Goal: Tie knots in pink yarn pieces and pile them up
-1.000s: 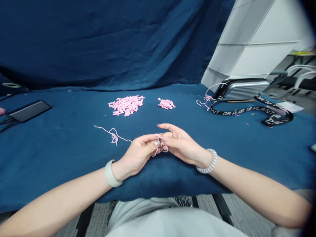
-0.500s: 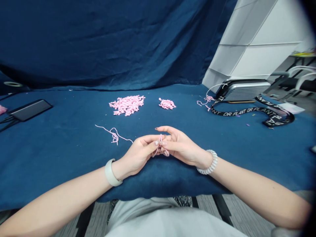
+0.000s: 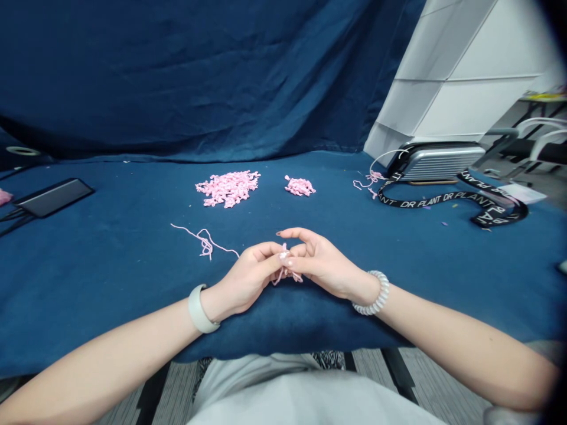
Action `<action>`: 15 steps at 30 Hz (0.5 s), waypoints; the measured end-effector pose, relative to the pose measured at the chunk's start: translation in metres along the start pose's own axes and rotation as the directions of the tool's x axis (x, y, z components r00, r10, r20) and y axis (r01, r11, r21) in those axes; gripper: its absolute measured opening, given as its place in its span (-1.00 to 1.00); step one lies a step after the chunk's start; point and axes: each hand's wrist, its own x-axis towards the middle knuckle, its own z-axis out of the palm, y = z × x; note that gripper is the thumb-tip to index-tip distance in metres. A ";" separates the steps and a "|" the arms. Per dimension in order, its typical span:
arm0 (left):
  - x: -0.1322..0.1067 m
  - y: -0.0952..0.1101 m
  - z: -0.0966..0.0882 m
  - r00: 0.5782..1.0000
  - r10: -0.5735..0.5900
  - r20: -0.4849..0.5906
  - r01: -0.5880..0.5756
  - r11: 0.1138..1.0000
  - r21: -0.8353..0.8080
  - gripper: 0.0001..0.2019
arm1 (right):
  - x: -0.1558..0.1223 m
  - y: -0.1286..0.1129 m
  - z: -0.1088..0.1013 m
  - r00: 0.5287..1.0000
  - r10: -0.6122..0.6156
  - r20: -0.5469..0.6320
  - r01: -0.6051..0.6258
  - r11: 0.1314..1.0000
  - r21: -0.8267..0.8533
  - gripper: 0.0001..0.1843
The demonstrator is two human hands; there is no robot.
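My left hand (image 3: 248, 277) and my right hand (image 3: 321, 262) meet near the front edge of a table covered in blue cloth (image 3: 110, 271). Both pinch a short piece of pink yarn (image 3: 286, 268) between fingertips, its ends hanging below the fingers. My right index finger sticks out above the pinch. A loose strand of pink yarn (image 3: 204, 241) lies just left of my left hand. Farther back sit a large pile of pink yarn pieces (image 3: 228, 188) and a smaller pile (image 3: 300, 186).
A dark phone (image 3: 53, 198) lies at the far left. A silver case (image 3: 436, 160) and a black printed lanyard (image 3: 456, 200) lie at the right, with pink scraps (image 3: 370, 178) beside them. A blue backdrop (image 3: 199, 71) hangs behind; a white panel stands at the right.
My fingers have drawn closer together on the yarn piece, and the loop between them has become smaller. The arms have barely moved.
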 end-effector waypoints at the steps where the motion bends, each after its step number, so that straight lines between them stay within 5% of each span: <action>1: 0.000 0.001 0.000 1.000 0.000 -0.009 0.000 1.000 0.000 -0.88 | 0.000 0.001 0.000 1.000 -0.011 -0.010 0.011 1.000 -0.009 -0.27; 9: 0.005 0.006 -0.004 0.993 0.047 -0.106 -0.051 0.998 -0.031 -0.86 | 0.001 0.005 0.006 0.992 -0.049 -0.118 0.048 0.999 -0.012 -0.43; 15: 0.005 0.010 -0.008 0.973 0.129 -0.190 -0.117 0.990 0.074 -0.87 | 0.001 0.003 0.012 0.995 0.043 -0.096 -0.051 0.995 -0.085 -0.56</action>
